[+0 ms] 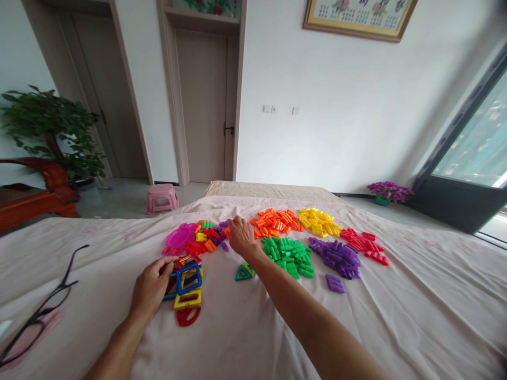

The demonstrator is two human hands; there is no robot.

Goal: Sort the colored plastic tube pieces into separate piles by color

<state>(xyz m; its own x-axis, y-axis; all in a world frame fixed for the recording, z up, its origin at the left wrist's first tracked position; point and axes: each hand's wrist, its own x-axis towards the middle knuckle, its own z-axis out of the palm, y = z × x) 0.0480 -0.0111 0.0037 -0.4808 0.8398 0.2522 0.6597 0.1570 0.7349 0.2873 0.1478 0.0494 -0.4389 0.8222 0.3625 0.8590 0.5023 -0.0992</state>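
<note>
My left hand (152, 279) is at the left side of a heap of magnetic tiles, its fingers bent and closed against the upper tiles; what they pinch is hidden. A blue square tile (189, 278), a yellow tile (188, 300) and a red curved tile (189, 315) show in that heap. Farther off, my right hand (241, 236) reaches down with curled fingers at the right edge of a mixed pile of small blocks (206, 237). Orange and purple blocks lie at its fingertips; whatever is between them is too small to make out. Green triangular tiles (243, 272) lie below that wrist.
Sorted blocks lie to the right: orange (277, 221), yellow (319, 221), green (287, 256), purple (338, 258) and red (362, 241). A magenta plastic tray (178, 237) sits behind the tiles. Eyeglasses (41, 311) rest at the left on the cloth-covered surface (415, 316).
</note>
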